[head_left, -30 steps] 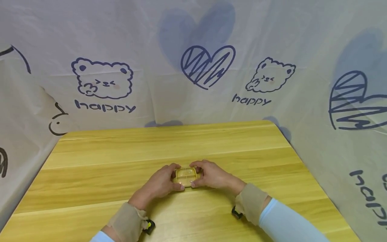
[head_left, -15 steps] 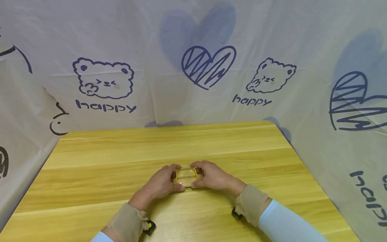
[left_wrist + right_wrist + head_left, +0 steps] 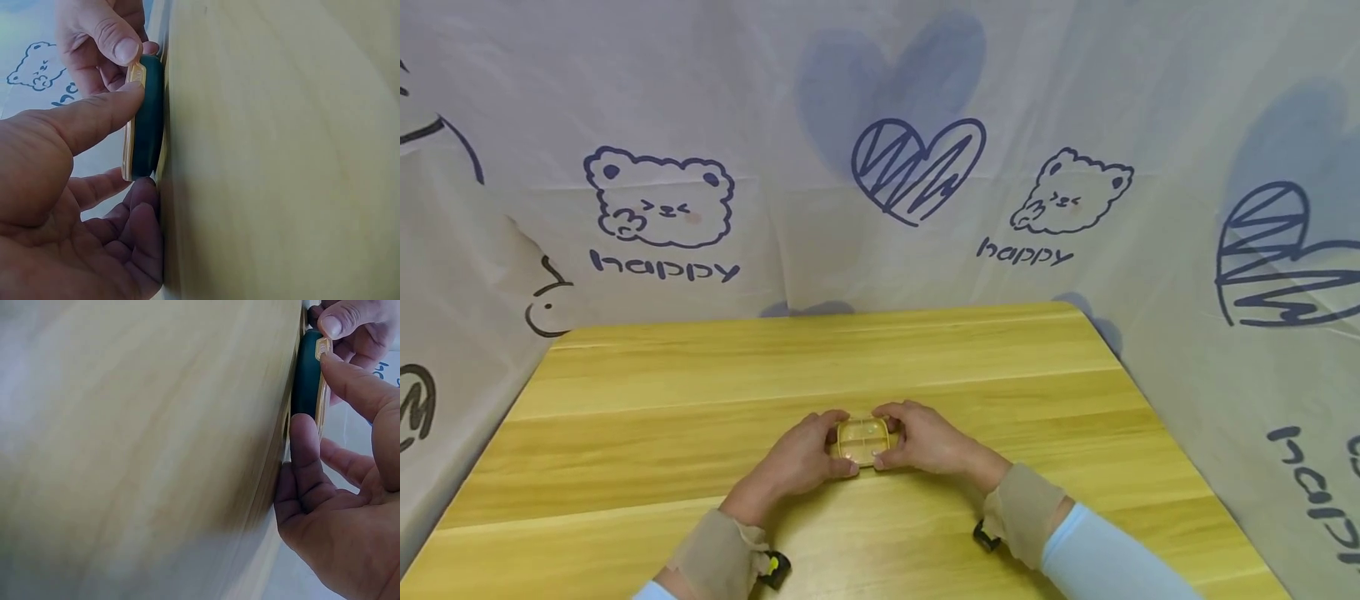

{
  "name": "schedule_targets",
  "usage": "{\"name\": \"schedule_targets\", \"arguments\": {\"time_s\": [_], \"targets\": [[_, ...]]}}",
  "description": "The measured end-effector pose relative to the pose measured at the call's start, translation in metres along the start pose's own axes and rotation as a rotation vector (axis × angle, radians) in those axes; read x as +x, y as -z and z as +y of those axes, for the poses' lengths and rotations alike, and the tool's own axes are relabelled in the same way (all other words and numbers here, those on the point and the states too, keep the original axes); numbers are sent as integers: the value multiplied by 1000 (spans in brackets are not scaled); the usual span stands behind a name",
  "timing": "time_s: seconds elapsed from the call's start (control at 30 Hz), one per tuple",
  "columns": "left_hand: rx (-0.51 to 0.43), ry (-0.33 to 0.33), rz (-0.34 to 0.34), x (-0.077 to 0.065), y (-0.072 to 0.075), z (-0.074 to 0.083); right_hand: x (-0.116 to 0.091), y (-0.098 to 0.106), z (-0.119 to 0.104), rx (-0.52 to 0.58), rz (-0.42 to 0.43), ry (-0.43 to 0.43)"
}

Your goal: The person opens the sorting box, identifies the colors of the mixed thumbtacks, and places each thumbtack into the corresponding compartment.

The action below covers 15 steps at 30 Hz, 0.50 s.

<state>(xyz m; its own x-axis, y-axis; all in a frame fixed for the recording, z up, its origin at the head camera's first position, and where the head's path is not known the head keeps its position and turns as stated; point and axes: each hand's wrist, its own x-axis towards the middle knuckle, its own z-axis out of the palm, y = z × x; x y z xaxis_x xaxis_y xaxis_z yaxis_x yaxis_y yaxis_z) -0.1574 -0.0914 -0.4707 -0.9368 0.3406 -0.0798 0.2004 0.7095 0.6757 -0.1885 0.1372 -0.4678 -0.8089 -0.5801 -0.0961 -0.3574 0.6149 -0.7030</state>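
A small pill box (image 3: 862, 442) lies flat on the wooden table. Its see-through amber lid is down, with cross-shaped divider lines showing through it. Both wrist views reveal a dark green base (image 3: 149, 119) under the lid's rim. My left hand (image 3: 801, 450) holds the left side of the box, with the thumb at the near corner and fingers at the far edge. On the other side, my right hand (image 3: 928, 437) grips it in the same way. Both thumbs press on the lid's front edge near its tab (image 3: 322, 349). What lies inside is too small to tell.
The wooden table (image 3: 700, 375) stretches out around both hands. Behind it and along both sides hangs a pale cloth (image 3: 790, 208) printed with bears, hearts and lettering. Each wrist wears a beige band (image 3: 718, 550) with a small black device.
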Motion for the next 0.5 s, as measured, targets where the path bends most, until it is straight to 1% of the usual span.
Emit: {"name": "schedule_targets", "arguments": {"time_s": [0.27,0.5], "targets": [[8,-2,8,0,-1,0,-1,0,0,11,2,3],[-26,4,0,0,-1,0,-2,0,-2,20,4,-12]]}}
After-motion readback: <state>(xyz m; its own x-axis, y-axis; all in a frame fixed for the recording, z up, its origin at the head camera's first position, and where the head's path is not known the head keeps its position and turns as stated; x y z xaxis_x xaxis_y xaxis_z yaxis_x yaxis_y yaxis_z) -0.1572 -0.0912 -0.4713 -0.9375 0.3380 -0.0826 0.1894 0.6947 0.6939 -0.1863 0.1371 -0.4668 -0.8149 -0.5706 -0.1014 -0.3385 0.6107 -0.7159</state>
